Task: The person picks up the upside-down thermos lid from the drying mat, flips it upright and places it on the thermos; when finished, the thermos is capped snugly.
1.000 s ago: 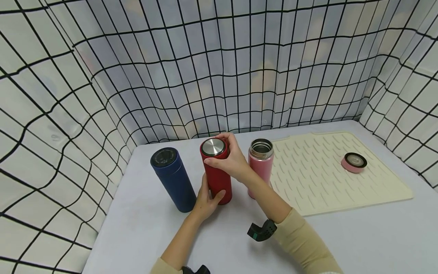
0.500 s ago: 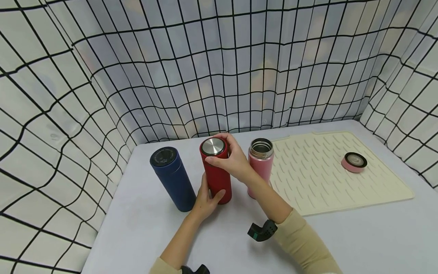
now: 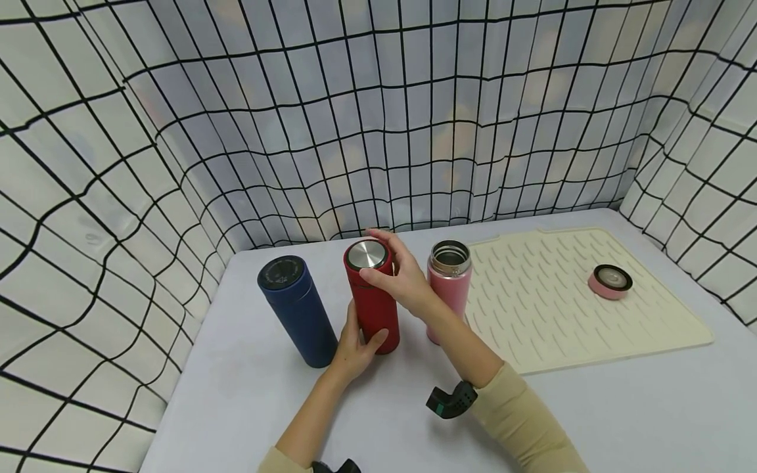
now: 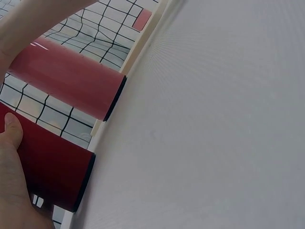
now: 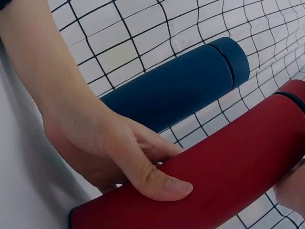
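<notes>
Head view: a red flask [image 3: 374,309] stands upright on the grey table [image 3: 621,407], between a blue flask [image 3: 296,309] on its left and a pink flask [image 3: 448,289] on its right. It is a tall, straight cylinder with a matte red body, a thin dark ring at its foot and a red lid [image 3: 368,259] with a flat, brushed-metal top. The lid sits on the flask.

The left hand [image 3: 357,345] grips the lower part of the red flask, thumb across the front and fingers curled behind it. In the right wrist view this hand [image 5: 114,148] shows clearly, its thumb pressed flat along the red body [image 5: 228,176], with the blue flask [image 5: 186,86] just beyond. The left wrist view shows the thumb [image 4: 12,131] on the red flask [image 4: 52,171] near its dark base ring, and the pink flask [image 4: 66,78] close beside it.

The right hand [image 3: 399,276] is clasped round the lid, thumb on the near side and fingers wrapped round the far side.

The pink flask is open, its steel mouth bare. Its edge stands at the left border of a cream ribbed mat [image 3: 562,309]. A pink lid [image 3: 610,281] lies on the mat, well apart from the flasks. The blue flask is capped with a dark top. A gridded white cloth [image 3: 177,131] walls the table on three sides.
</notes>
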A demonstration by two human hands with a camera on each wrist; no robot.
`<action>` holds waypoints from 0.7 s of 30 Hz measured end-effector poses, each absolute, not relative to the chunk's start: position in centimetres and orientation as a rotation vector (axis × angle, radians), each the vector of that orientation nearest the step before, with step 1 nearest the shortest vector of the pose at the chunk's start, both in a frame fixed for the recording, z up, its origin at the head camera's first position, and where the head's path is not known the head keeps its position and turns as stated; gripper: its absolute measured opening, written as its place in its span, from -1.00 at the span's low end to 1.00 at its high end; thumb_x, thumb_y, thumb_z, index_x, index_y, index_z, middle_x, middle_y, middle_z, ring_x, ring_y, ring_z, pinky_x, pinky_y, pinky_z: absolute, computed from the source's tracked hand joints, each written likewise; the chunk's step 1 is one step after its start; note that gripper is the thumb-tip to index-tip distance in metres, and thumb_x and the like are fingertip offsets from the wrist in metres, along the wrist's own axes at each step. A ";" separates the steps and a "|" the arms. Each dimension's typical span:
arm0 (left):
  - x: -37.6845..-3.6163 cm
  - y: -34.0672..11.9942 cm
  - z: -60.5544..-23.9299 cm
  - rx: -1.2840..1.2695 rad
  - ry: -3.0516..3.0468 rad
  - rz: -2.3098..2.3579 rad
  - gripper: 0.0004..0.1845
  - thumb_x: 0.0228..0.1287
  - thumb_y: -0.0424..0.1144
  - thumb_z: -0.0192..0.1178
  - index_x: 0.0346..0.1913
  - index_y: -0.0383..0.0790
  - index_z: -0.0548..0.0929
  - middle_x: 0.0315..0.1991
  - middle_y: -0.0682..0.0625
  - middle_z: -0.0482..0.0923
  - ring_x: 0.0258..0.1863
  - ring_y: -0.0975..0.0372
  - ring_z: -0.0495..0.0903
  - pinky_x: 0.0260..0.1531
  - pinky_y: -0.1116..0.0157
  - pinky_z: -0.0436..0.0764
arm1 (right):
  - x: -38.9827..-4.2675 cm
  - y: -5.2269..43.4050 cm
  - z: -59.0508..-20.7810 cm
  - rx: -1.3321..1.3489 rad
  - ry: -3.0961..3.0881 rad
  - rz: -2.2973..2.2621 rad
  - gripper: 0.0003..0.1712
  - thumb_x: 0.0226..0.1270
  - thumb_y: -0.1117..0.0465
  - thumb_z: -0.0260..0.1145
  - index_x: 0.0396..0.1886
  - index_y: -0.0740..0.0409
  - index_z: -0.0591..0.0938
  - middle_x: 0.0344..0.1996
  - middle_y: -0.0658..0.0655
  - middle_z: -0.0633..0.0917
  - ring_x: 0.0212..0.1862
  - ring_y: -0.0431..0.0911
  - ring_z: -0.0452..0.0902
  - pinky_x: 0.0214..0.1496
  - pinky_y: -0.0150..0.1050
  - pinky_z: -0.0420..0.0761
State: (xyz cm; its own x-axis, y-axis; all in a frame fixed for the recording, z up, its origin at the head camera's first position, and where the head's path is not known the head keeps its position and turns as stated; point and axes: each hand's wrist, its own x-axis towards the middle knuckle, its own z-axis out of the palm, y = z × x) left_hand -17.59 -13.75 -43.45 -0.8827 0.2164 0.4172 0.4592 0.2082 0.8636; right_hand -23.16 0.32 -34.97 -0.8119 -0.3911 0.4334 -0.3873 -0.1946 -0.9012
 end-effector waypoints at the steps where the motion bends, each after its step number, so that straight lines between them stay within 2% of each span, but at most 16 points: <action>1: -17.6 -13.8 -43.5 -0.646 -2.278 -1.741 -0.23 0.14 -0.49 0.15 0.33 -0.36 -0.06 0.11 -0.28 0.34 0.11 -0.04 0.35 0.11 -0.01 0.35 | -23.1 0.3 -35.0 -0.966 1.985 -2.215 -0.19 0.13 -0.04 0.30 0.34 0.07 0.22 0.12 0.18 0.42 0.11 -0.01 0.35 0.10 -0.03 0.43; 6: -17.7 -13.8 -43.6 -0.624 -2.308 -1.752 -0.23 0.17 -0.45 0.14 0.34 -0.33 -0.07 0.13 -0.26 0.32 0.13 -0.02 0.34 0.13 -0.02 0.32 | -22.9 0.4 -34.9 -0.963 1.987 -2.205 -0.17 0.10 -0.15 0.28 0.31 0.09 0.26 0.08 0.19 0.46 0.07 0.00 0.38 0.07 -0.05 0.46; 11: -17.7 -13.8 -43.7 -0.627 -2.299 -1.771 -0.25 0.17 -0.45 0.14 0.33 -0.32 -0.06 0.12 -0.25 0.32 0.13 -0.02 0.33 0.13 -0.03 0.31 | -23.0 0.1 -34.9 -0.953 1.961 -2.264 -0.16 0.03 -0.02 0.40 0.26 0.07 0.23 0.04 0.19 0.44 0.04 0.00 0.39 0.01 -0.08 0.50; 16: -17.7 -13.7 -43.6 -0.631 -2.295 -1.757 -0.23 0.17 -0.48 0.13 0.34 -0.34 -0.09 0.14 -0.28 0.31 0.14 -0.04 0.33 0.13 -0.04 0.31 | -23.1 0.3 -35.2 -1.013 1.871 -2.261 -0.25 0.21 0.06 0.10 0.38 0.12 0.12 0.15 0.27 0.35 0.13 0.00 0.31 0.15 -0.03 0.36; 18: -17.6 -13.7 -43.6 -0.622 -2.299 -1.750 -0.21 0.16 -0.48 0.12 0.35 -0.34 -0.10 0.14 -0.28 0.30 0.14 -0.04 0.32 0.13 -0.04 0.31 | -23.2 0.4 -35.3 -1.034 1.860 -2.256 -0.27 0.26 0.00 0.06 0.37 0.19 0.14 0.16 0.27 0.35 0.14 0.00 0.30 0.17 -0.03 0.35; 21: -17.6 -13.7 -43.6 -0.609 -2.303 -1.751 -0.21 0.15 -0.49 0.12 0.36 -0.33 -0.10 0.14 -0.28 0.31 0.14 -0.04 0.33 0.13 -0.04 0.31 | -23.3 0.6 -35.5 -1.032 1.866 -2.278 -0.18 0.21 -0.17 0.18 0.32 0.20 0.20 0.10 0.25 0.40 0.09 -0.02 0.34 0.10 -0.08 0.41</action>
